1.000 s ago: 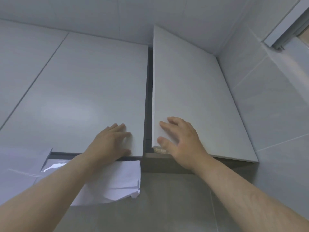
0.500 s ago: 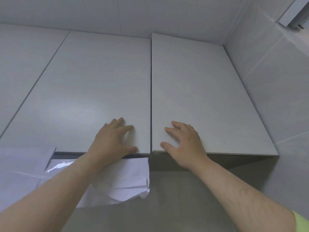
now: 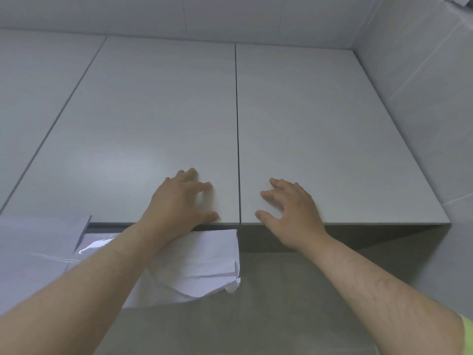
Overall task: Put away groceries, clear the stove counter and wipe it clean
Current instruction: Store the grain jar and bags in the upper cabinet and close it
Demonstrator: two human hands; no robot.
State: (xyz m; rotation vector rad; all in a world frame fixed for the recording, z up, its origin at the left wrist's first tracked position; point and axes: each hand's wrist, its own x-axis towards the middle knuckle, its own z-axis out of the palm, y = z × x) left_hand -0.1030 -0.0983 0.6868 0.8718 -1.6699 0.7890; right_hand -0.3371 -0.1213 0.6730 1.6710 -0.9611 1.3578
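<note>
The wall cabinet is seen from below, with both of its doors lying flush and a thin dark seam (image 3: 238,124) running between them. The left door (image 3: 143,129) and the right door (image 3: 320,129) are flat, handleless slabs in a matt pale grey, with sharp square edges and a faint sheen. Each is a tall rectangle. Its long axis runs parallel to the seam, from the lower edge up to the ceiling (image 3: 230,14), and its face is turned toward the person.

Just left of the seam, the left hand (image 3: 179,203) rests on the left door near its bottom. The fingers are spread and only slightly bent, the thumb lies along the lower edge, and the hand holds nothing. Just right of the seam, the right hand (image 3: 291,213) is arched with its fingertips (image 3: 272,181) on the right door and its thumb near the bottom edge, and it too grips nothing.

Below the seam's lower end and to its left hangs a creased white sheet (image 3: 204,260) with a torn, curled corner. The darker cabinet underside (image 3: 358,237) lies to the right of that end. Glossy grey wall tiles (image 3: 422,98) stand well right of the seam.
</note>
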